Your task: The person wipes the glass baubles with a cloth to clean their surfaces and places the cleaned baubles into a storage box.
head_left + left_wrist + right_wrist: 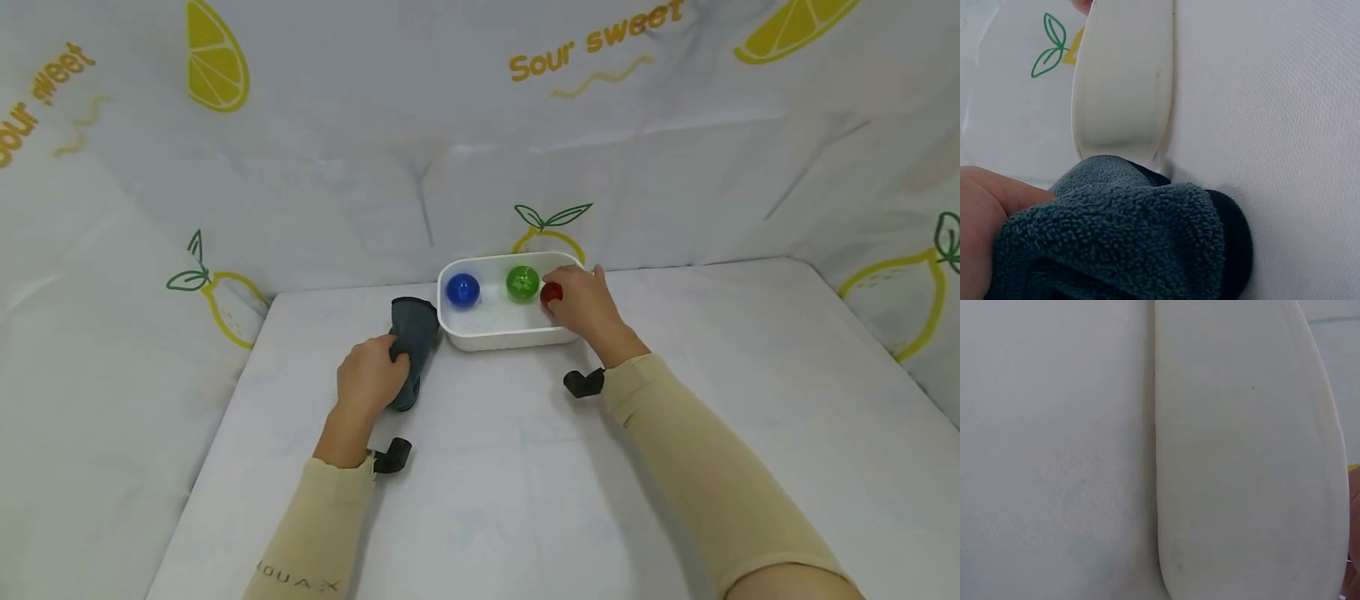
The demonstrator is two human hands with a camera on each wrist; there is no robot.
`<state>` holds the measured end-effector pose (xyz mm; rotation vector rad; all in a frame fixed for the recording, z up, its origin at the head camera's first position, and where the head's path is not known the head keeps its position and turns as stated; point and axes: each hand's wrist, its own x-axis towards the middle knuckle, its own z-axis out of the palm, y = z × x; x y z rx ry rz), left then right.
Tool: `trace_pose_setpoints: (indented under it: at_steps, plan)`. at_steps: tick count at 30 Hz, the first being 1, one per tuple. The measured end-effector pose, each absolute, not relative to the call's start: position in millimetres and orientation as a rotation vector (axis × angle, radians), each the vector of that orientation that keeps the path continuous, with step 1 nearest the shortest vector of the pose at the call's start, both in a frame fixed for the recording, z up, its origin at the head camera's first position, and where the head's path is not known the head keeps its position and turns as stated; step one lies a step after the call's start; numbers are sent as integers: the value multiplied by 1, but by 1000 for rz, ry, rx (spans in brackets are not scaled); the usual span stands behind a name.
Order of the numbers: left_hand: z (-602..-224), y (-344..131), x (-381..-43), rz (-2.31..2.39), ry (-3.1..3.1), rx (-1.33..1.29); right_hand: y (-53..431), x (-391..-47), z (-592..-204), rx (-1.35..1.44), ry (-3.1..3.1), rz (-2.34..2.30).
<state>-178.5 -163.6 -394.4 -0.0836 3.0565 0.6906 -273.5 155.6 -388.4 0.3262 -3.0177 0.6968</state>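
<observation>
My left hand (369, 373) grips a bunched blue-grey towel (415, 333) with black edging, just left of a white plastic basin (510, 340). In the left wrist view, the towel's fluffy pile (1129, 237) lies close by the basin's end wall (1125, 81). Over the basin's right end, my right hand (587, 302) pinches a red ball (551, 293) between thumb and fingers. A green ball (522, 284) sits beside it, and a blue ball (462, 290) is at the basin's left end. The basin's side (1241, 450) hides most of that hand in the right wrist view.
A white cloth (480, 483) covers the table. Behind the basin rises a white sheet (337, 183) printed with lemons and lettering. Each wrist carries a small black camera mount, the left one (393, 456) and the right one (583, 383) both close above the table.
</observation>
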Motion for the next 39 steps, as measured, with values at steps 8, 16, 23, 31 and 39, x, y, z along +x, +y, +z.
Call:
trace_pose_setpoints:
  at_steps: [8,16,23,31,39]
  plan:
    - [-393,-165,-179,673,3058,-81,155,-272,-392,314,-2933,729]
    - [-393,-165,-180,696,3061,-76,158,-270,-402,289,-2947,789]
    - [-391,-163,-182,758,3055,-69,162,-256,-404,294,-2871,861]
    - [-382,-161,-184,828,3066,-35,165,-224,-403,284,-2668,971]
    - [-377,-157,-178,825,3174,122,166,-200,-398,188,-2592,1013]
